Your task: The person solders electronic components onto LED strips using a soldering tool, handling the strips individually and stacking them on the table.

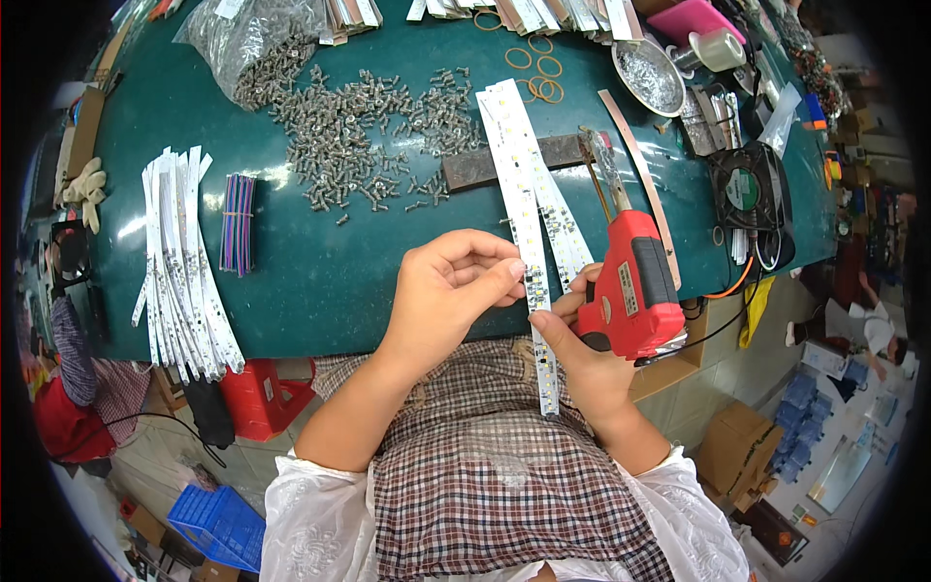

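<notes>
Head view: the left hand (448, 291) pinches a long white LED strip (524, 213) between thumb and fingers (504, 274) at the green counter (320, 281) edge. The right hand (582, 364) grips a red soldering gun (632, 286), fingers closed around its handle, touching the strip. Loose screws (359, 136) lie beyond.

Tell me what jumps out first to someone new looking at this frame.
The red soldering gun in the right hand at centre, tip over a long white LED strip that the left hand pinches. Behind them, a wide scatter of small metal screws covers the middle of the green table. At the table's left edge lies a fanned pile of white strips.
</notes>
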Tool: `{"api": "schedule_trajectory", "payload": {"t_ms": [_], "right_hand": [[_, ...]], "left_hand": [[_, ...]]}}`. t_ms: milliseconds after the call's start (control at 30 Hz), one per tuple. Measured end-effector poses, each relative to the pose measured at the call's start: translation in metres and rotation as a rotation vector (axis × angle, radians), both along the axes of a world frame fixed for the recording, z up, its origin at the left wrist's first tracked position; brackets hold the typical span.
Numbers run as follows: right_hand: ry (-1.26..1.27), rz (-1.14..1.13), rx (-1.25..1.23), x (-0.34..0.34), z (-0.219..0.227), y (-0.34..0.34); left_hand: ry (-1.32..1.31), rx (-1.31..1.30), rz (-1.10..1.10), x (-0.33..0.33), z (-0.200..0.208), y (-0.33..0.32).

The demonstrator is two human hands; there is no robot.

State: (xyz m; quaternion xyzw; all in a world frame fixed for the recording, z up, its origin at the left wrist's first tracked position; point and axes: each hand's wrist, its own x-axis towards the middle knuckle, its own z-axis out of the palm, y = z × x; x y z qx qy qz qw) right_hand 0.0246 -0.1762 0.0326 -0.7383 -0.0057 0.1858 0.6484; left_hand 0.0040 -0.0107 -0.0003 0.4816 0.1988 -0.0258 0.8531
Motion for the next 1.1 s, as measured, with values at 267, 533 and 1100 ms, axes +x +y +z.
{"api": "schedule_trajectory", "payload": {"t_ms": [267, 533, 1100], "right_hand": [[-0.068, 0.02, 0.029, -0.001, -0.017, 0.001], [-0.232, -0.02, -0.093, -0.007, -0.021, -0.016], [-0.229, 0.286, -0.367, -0.036, -0.026, -0.082]], "left_hand": [[0.098, 0.061, -0.015, 0.005, -0.004, 0.003], [0.223, 0.582, 0.025, 0.02, -0.032, 0.022], [0.025, 1.061, 0.054, 0.017, -0.019, 0.016]]}}
